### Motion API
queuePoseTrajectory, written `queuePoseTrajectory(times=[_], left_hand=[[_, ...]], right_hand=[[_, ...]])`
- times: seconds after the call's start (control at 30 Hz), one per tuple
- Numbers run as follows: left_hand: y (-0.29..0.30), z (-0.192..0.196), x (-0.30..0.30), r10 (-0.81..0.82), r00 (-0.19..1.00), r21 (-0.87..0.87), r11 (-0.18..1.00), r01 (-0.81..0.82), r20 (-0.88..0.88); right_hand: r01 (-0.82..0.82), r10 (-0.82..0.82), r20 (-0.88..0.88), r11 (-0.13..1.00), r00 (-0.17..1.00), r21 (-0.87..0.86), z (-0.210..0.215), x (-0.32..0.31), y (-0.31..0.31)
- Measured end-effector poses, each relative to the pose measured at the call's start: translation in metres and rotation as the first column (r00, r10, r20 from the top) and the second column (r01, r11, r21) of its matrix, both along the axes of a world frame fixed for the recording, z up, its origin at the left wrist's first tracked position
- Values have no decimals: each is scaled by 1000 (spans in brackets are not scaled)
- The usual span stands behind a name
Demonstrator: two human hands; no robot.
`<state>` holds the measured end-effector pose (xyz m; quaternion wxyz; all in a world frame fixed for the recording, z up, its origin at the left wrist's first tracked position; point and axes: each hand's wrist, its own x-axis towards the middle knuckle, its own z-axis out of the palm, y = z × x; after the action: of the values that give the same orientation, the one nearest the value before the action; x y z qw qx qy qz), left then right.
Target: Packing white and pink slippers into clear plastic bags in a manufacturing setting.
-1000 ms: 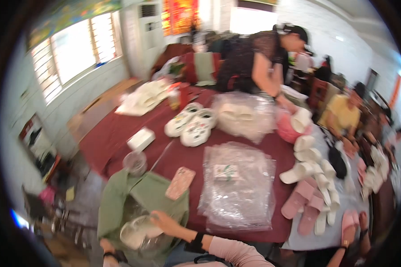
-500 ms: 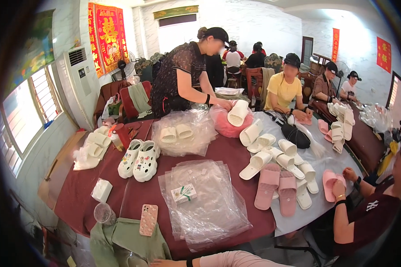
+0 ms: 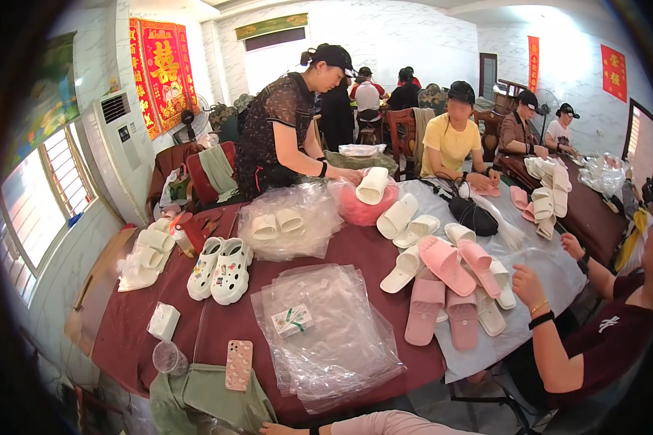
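Green cloth (image 3: pixel 210 395) lies beside the right fingers (image 3: pixel 274 429), whose opening and hold I cannot tell.

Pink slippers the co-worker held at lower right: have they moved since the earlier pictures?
Yes, apparently: those slippers now lie leftward, on white slippers, just beyond the unmoved pink pair.

Air conditioner (image 3: pixel 117 148) beside barred window (image 3: pixel 67 168)

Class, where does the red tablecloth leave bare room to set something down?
Bare tablecloth shows between the clogs, phone and clear bags; a narrower strip separates those bags from the pink slippers. Crowded: right, where pink and white slippers overlap.
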<state>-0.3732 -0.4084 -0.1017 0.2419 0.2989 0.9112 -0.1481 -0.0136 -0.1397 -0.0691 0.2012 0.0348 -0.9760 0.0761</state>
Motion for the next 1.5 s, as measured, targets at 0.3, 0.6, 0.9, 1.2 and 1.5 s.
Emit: queuePoseTrajectory(times=[0.3,0.6,0.9,1.2,1.5], left_hand=[[134,131,121,-46,947,244,961,129,-319],[274,121,214,-755,520,694,122,710,-399],[341,77,329,-835,300,734,-168,658,-461],[344,52,349,-853,321,665,-40,746,-411],[343,49,354,-846,370,723,-27,691,-385]], right_hand=[[-7,16,105,996,994,-85,19,27,6],[141,-184,-23,820,983,-555,77,113,38],[685,-903,-30,347,429,-641,90,252,74],[881,-978,87,-209,-190,-424,21,314,96],[845,-850,285,-502,-443,-183,10,287,128]])
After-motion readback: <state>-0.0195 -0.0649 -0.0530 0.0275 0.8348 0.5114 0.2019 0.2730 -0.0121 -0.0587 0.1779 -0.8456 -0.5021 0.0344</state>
